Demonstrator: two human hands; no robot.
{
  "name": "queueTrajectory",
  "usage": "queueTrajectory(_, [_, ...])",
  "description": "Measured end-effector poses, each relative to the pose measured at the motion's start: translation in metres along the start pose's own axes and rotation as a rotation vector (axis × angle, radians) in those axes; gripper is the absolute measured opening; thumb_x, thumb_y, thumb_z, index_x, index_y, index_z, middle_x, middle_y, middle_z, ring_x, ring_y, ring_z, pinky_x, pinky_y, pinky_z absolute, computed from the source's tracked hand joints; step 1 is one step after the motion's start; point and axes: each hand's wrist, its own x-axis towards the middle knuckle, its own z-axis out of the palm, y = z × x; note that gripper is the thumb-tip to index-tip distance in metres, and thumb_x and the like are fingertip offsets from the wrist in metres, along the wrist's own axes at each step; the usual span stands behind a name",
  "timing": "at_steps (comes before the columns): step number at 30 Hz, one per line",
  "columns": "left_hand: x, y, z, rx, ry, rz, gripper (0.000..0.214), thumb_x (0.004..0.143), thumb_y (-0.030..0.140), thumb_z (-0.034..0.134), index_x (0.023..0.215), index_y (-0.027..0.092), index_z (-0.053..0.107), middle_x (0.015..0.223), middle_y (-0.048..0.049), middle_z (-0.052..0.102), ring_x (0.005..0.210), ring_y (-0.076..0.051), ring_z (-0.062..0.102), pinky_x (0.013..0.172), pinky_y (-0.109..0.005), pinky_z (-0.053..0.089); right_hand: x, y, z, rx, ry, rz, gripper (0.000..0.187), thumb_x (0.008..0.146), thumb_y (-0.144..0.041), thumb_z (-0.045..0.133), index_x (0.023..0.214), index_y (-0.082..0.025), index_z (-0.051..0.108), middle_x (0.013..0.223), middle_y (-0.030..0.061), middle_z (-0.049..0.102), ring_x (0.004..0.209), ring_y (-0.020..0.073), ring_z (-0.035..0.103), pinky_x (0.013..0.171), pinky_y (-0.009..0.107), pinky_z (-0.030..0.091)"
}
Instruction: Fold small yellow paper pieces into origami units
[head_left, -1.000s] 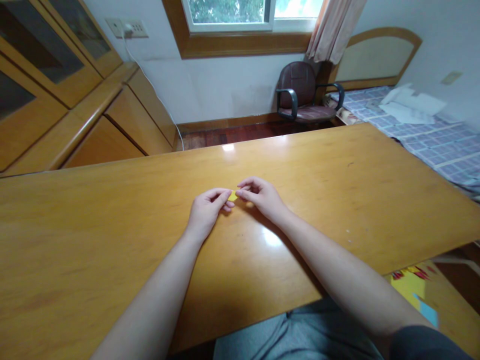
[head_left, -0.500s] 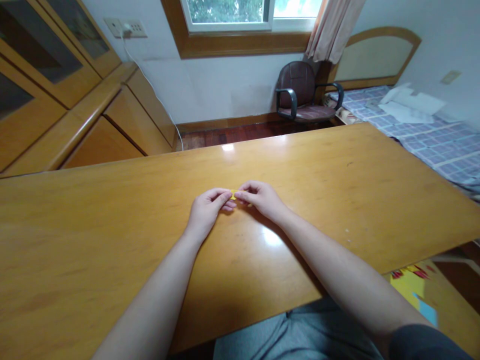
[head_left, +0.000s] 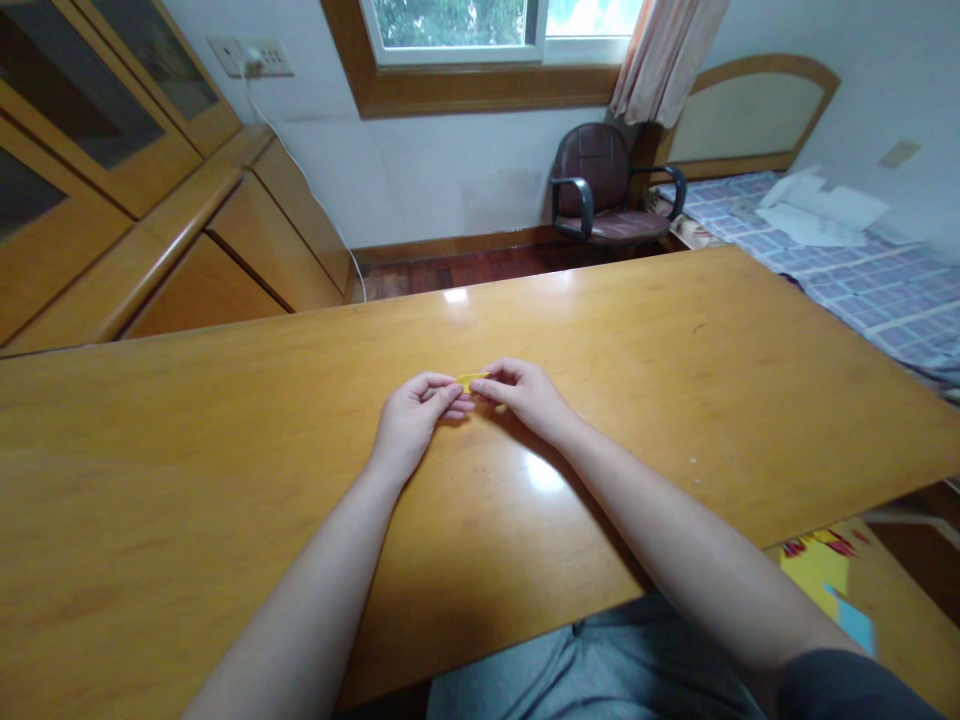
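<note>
A small piece of yellow paper (head_left: 469,381), seemingly folded, is held between both hands above the middle of the table (head_left: 225,480). My left hand (head_left: 417,408) pinches its left end between thumb and forefinger, with the other fingers beneath. On the right end, my right hand (head_left: 523,390) grips it with thumb and curled fingers. Much of the paper is covered by the fingertips, so its full shape is hidden.
Beyond the table stand a brown armchair (head_left: 596,175) and a bed (head_left: 862,270) with white sheets of material (head_left: 825,205) on it. Wooden cabinets (head_left: 217,270) line the left. Low at the right, yellow paper (head_left: 817,570) and blue paper (head_left: 853,618) lie on a lower surface.
The fingers have shifted slightly on the yellow paper, and more of its upper edge shows between the hands. Both hands stay in nearly the same place.
</note>
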Motion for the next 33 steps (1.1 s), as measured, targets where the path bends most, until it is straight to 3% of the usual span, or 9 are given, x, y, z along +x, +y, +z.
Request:
queueTrajectory(8, [0.0011,0.0016,-0.0028,0.035,-0.058,-0.039,0.035,0.074,0.045,0.078,0.084,0.013,0.068,0.079,-0.0083,0.076,0.065,-0.016,0.071,0.068,-0.029,0.059,-0.0004,0.0025,-0.0018,-0.026,0.011,-0.030,0.031,0.070,-0.044,0.076,0.078,-0.014,0.068,0.064,-0.0019,0.062,0.061,0.0107,0.052,0.056,0.023,0.039])
queueTrajectory(33, [-0.0009,0.0048,0.0003,0.016,-0.066,-0.010,0.035,0.068,0.043,0.082,0.082,0.014,0.067,0.076,-0.0063,0.076,0.067,-0.017,0.072,0.070,-0.030,0.059,0.0016,0.0057,-0.0018,-0.187,-0.047,-0.121,0.022,0.080,-0.038,0.067,0.077,-0.016,0.067,0.070,-0.0002,0.062,0.065,0.0121,0.052,0.060,0.024,0.040])
